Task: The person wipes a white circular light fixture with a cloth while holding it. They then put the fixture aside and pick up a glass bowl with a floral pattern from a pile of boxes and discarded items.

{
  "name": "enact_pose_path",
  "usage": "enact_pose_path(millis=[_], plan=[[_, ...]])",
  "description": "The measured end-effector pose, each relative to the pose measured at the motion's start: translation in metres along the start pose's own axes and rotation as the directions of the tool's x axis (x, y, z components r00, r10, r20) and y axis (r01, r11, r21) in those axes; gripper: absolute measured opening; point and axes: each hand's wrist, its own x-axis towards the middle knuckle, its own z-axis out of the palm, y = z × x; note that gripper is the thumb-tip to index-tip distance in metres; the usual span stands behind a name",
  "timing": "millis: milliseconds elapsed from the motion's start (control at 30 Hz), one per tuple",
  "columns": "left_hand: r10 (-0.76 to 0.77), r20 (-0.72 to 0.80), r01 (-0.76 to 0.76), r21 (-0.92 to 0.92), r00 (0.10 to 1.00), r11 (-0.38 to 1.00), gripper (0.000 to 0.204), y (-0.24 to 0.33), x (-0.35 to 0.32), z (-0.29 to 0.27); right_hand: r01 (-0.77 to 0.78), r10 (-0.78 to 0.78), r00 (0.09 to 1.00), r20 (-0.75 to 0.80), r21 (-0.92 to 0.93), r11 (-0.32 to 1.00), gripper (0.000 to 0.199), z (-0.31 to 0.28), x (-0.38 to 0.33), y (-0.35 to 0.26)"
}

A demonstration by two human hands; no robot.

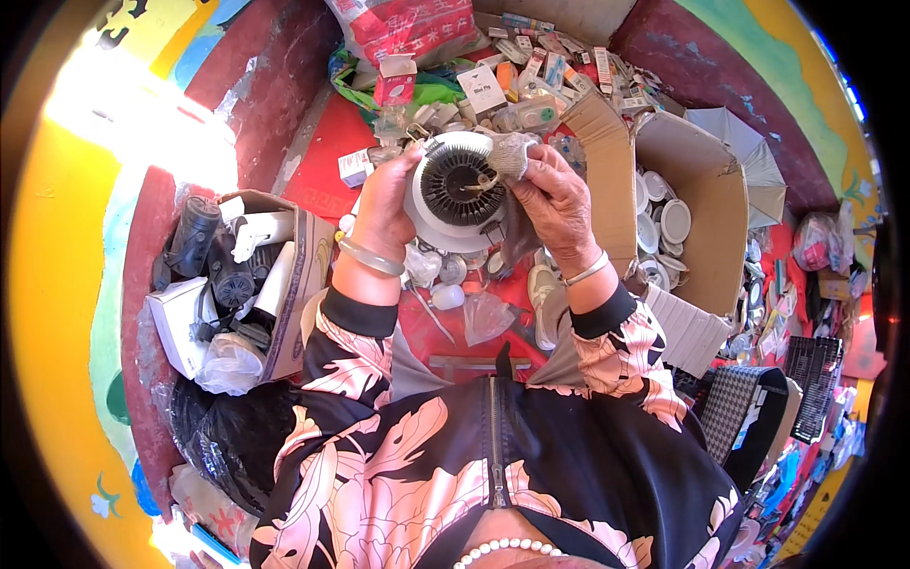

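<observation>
In front of my chest I hold a round downlight (438, 190) with a white rim and black heat-sink fins, its finned back turned up. My left hand (387, 201) grips its left edge, the fingers partly hidden behind the rim. My right hand (559, 204) is closed on a greyish rag (513, 156) at the light's upper right side. The rag touches or nearly touches the fins. A short pale wire lies over the middle of the fins. Under the light, small clear and white plastic pieces (447, 296) are scattered on the red floor.
To the right stands an open cardboard box (706, 180) holding white round lamp parts (675, 220). At left, another box (296, 327) is crammed with black and white tubular goods. Small cartons (555, 71) heap up at the back. A black plastic bag (223, 441) lies at lower left.
</observation>
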Motion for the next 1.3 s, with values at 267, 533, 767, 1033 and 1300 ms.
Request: enact_pose_path(millis=[267,533,767,1033,1300], plan=[[0.179,-0.173,-0.145,0.193,0.968,0.970,0.031,0.000,-0.003,0.017,-0.053,0.047,0.998,-0.034,-0.200,0.978,0.020,-0.005,0.000,0.000],[0.145,-0.154,-0.141,0.037,0.977,0.989,0.028,0.004,-0.005,0.013,-0.500,0.525,0.823,0.216,0.714,0.490,0.022,-0.022,0.005,0.010],[0.138,-0.077,-0.140,-0.017,0.987,0.990,0.030,0.002,0.003,0.004,-0.341,0.319,0.940,0.123,0.247,0.907,0.030,-0.011,0.001,0.009],[0.058,-0.018,-0.057,0.017,0.998,0.998,0.034,-0.004,0.001,0.012,-0.155,0.153,0.986,-0.073,-0.025,0.988,0.017,-0.006,0.003,0.001],[0.124,-0.133,-0.112,0.094,0.983,0.989,0.036,-0.006,-0.007,0.023,-0.346,0.371,0.914,0.161,-0.166,0.924,0.036,-0.018,0.008,-0.002]])
